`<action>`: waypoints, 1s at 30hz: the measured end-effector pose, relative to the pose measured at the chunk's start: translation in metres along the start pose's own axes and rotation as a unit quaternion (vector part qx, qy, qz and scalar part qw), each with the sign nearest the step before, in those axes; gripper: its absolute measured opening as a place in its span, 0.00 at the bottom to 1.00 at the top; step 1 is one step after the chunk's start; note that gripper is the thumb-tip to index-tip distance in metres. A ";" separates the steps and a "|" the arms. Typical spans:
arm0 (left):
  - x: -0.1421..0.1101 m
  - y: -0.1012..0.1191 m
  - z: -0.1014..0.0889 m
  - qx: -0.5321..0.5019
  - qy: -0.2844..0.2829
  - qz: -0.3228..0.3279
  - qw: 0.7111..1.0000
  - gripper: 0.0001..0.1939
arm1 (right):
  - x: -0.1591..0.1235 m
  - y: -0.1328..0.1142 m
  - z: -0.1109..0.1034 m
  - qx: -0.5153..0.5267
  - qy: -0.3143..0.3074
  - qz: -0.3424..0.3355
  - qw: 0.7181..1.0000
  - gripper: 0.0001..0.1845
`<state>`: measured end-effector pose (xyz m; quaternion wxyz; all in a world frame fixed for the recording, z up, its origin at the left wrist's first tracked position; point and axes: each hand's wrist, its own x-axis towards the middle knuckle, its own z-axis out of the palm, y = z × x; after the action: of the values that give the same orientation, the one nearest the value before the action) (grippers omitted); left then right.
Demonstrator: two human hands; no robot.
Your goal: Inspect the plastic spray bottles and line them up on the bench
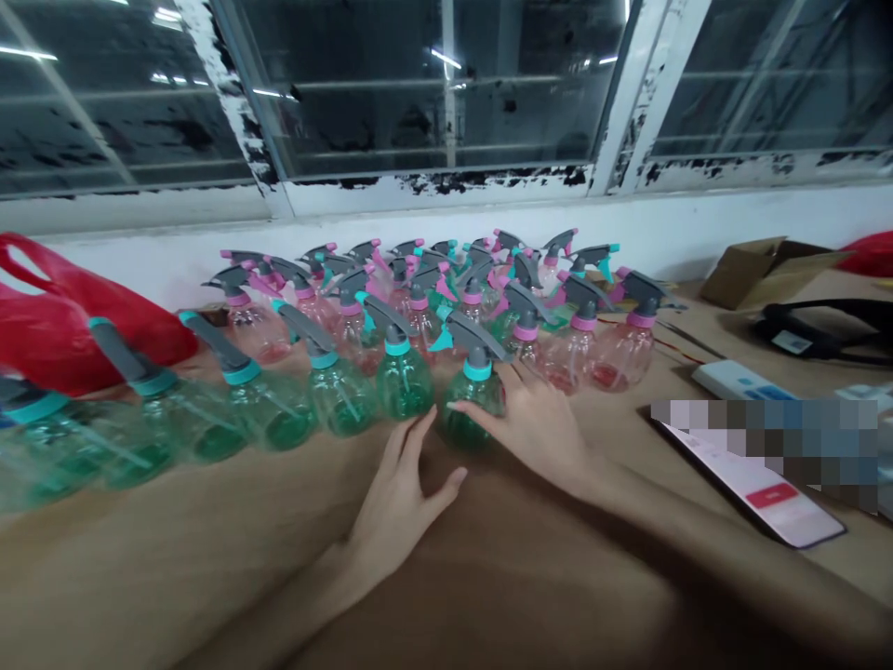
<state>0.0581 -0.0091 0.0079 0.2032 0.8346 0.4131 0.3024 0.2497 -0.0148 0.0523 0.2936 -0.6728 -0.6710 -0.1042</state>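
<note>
- One round, translucent green plastic spray bottle stands upright on the wooden table, at the right end of the near row.
- It looks light, with thin, fairly stiff walls that may give slightly when squeezed; the smooth curve could slip.
- Its grey plastic spray head probably makes it tippy, and the long lever may flex, so the best hold is low around the body, thumb opposite fingers, beneath the turquoise ring collar.
- The person's right hand is partly closed around that body from the right, thumb across the near side, some fingertips hidden.
- The left hand is open just left of it, thumb well spread, holding nothing.
- Leftward runs a line of similar green bottles; beyond stand pink-collared clear bottles.
- Far left slumps a red plastic bag; at right lies a lit phone.
</note>
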 end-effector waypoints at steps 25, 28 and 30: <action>0.015 0.038 0.035 -0.022 -0.068 0.092 0.993 0.43 | -0.005 0.018 -0.028 0.452 -0.079 -0.020 0.888 0.17; 0.016 0.027 0.036 0.002 -0.087 0.088 0.992 0.45 | -0.001 0.018 -0.023 0.457 -0.076 -0.018 0.886 0.15; 0.015 0.018 0.035 0.022 -0.098 0.100 0.990 0.47 | 0.001 0.018 -0.020 0.457 -0.067 -0.012 0.887 0.14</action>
<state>0.0991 -0.0105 -0.0026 0.1930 0.9018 0.3121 0.2283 0.2723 -0.0233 0.0649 0.5219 -0.4619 -0.6701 0.2555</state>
